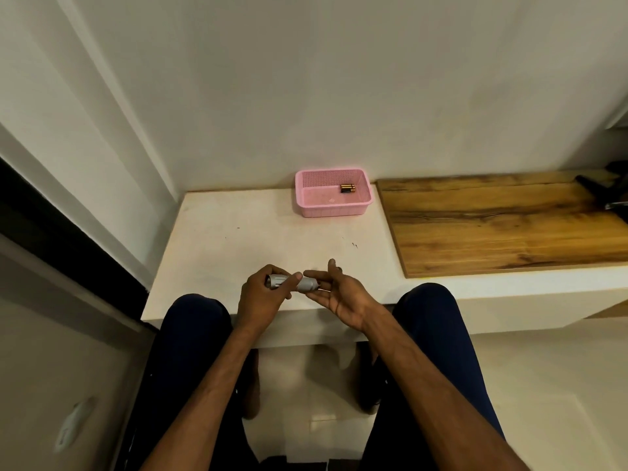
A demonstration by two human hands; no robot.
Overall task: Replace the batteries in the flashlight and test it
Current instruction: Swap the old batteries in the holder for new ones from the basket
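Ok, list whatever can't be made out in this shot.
All in the head view:
Flashlight: the left hand wraps its middle and the right hand covers its tail end, so whether the cap is on or off is hidden.
Batteries in the pink basket: too small to count or read.
Dark object on the wooden board: cut off by the right edge.
White object, lower left: blurred.

The left hand [261,295] grips a silver flashlight [306,284] lying sideways above the near edge of the white table [238,239]. The right hand [343,295], palm up with loose fingers, cradles its right end. Far back, a pink basket [307,195] holds batteries [347,188]; a wooden board [509,229] lies right
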